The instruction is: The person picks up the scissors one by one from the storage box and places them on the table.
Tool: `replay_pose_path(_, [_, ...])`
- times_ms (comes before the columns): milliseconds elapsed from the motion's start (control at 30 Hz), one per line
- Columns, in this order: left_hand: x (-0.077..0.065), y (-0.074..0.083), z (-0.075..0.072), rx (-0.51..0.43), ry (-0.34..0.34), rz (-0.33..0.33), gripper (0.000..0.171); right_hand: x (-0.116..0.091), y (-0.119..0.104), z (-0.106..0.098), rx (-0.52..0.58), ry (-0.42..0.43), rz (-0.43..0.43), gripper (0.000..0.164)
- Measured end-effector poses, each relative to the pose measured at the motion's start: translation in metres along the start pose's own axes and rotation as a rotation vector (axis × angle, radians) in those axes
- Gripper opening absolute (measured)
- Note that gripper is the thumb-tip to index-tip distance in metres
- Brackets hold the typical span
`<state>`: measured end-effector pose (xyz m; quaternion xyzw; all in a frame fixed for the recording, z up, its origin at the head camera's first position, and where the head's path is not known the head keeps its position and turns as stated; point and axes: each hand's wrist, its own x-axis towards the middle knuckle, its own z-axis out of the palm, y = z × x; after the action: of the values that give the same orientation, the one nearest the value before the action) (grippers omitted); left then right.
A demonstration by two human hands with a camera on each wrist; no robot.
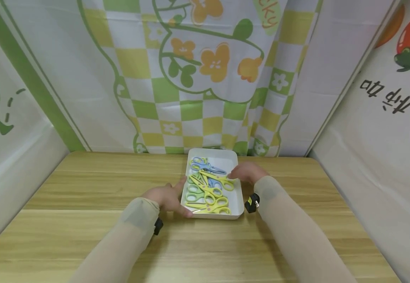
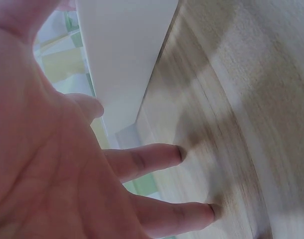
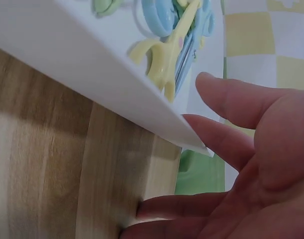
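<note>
Left hand (image 1: 166, 197), right hand (image 1: 249, 172): fingers extended, no grip, at left/right sides of white rectangular tray (image 1: 228, 157) with yellow/blue/green scissors (image 1: 206, 190). Wrist views only: lower fingertips (image 3: 149, 207) outside, near wood-grain tabletop (image 1: 84, 232).

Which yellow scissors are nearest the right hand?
The uppermost clearly visible yellow pair in the head view, handles to the right; they reach closer to the right hand than any other yellow pair's.

The tabletop (image 1: 84, 188) leaves room beside the tray (image 1: 229, 159); scissors (image 1: 207, 190) crowd inside; the curtain (image 1: 205, 96) blocks behind.
</note>
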<state>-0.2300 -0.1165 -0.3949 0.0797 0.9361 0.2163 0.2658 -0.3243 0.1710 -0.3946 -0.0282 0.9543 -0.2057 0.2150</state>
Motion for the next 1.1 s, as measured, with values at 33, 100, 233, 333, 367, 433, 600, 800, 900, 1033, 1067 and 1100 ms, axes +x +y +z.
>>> replay_pose_path(33, [0.000, 0.000, 0.000, -0.002, 0.001, -0.001, 0.129, 0.000, -0.001, 0.000, -0.016, 0.000, 0.004, 0.050])
replay_pose_path(100, [0.000, -0.001, 0.000, 0.001, 0.003, -0.001, 0.129, 0.002, -0.003, 0.000, -0.045, 0.005, 0.007, 0.048])
replay_pose_path(233, [0.001, -0.002, 0.001, 0.006, 0.004, -0.004, 0.129, 0.002, -0.006, 0.002, -0.088, 0.025, 0.010, 0.042])
replay_pose_path(333, [0.002, -0.002, 0.001, 0.007, -0.003, -0.008, 0.130, 0.002, -0.009, 0.003, -0.118, 0.035, 0.029, 0.036])
replay_pose_path(367, [0.001, -0.001, 0.000, 0.000, -0.005, -0.009, 0.130, 0.002, -0.010, 0.003, -0.119, 0.038, 0.039, 0.035])
replay_pose_path(433, [0.001, -0.001, 0.000, -0.012, -0.008, -0.011, 0.130, 0.002, -0.011, 0.004, -0.123, 0.041, 0.063, 0.033])
replay_pose_path(600, [0.000, 0.000, 0.000, -0.021, -0.002, -0.005, 0.129, 0.003, -0.012, 0.005, -0.113, 0.046, 0.089, 0.031])
replay_pose_path(800, [0.002, -0.001, 0.000, -0.009, -0.008, 0.004, 0.129, 0.003, -0.013, 0.005, -0.253, 0.027, 0.033, 0.030])
replay_pose_path(900, [0.003, -0.001, -0.001, 0.003, -0.018, -0.007, 0.131, 0.005, -0.016, 0.005, -0.274, 0.007, 0.056, 0.029])
replay_pose_path(1033, [0.000, 0.000, -0.002, 0.013, -0.024, -0.005, 0.133, 0.008, -0.017, 0.007, -0.275, -0.018, 0.095, 0.031])
replay_pose_path(1067, [0.000, 0.000, -0.002, 0.009, -0.023, -0.003, 0.133, 0.008, -0.017, 0.008, -0.279, -0.021, 0.097, 0.032])
replay_pose_path(1100, [-0.001, 0.000, -0.002, 0.006, -0.022, 0.000, 0.133, 0.009, -0.017, 0.009, -0.292, -0.021, 0.095, 0.032])
